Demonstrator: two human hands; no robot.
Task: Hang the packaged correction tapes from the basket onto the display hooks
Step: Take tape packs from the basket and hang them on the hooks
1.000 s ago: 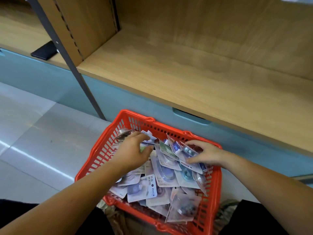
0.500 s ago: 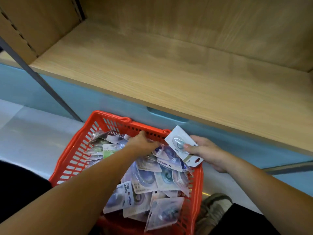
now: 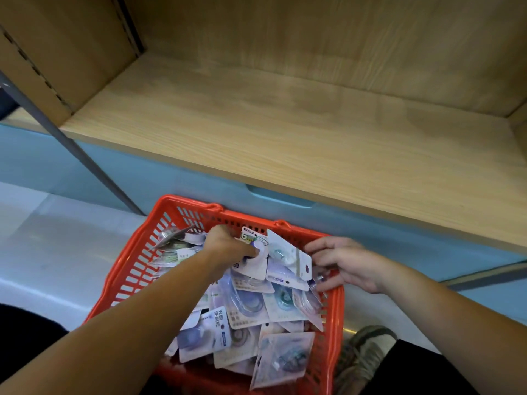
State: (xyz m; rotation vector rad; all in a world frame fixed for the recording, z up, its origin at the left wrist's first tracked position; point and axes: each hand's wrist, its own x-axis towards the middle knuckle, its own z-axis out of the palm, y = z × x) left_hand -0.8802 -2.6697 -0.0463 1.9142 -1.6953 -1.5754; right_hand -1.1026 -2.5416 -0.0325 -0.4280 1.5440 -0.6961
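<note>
My left hand (image 3: 228, 246) pinches a white-carded correction tape pack (image 3: 252, 265) inside the red plastic basket (image 3: 134, 269). My right hand (image 3: 346, 263) lies loosely spread, just beside another blister pack (image 3: 285, 252).

On the left hand (image 3: 228, 248), the fingertips are buried among the packs (image 3: 248, 306), whose print is too blurred to read. Whether the right hand (image 3: 350, 265) touches the pack (image 3: 288, 252) just beside it is unclear. The basket (image 3: 338, 309) is cut off at its near end.

A shop: red shopping basket (image 3: 134, 269) of blister-carded packets (image 3: 245, 309); wooden display shelving (image 3: 285, 143) behind it
</note>
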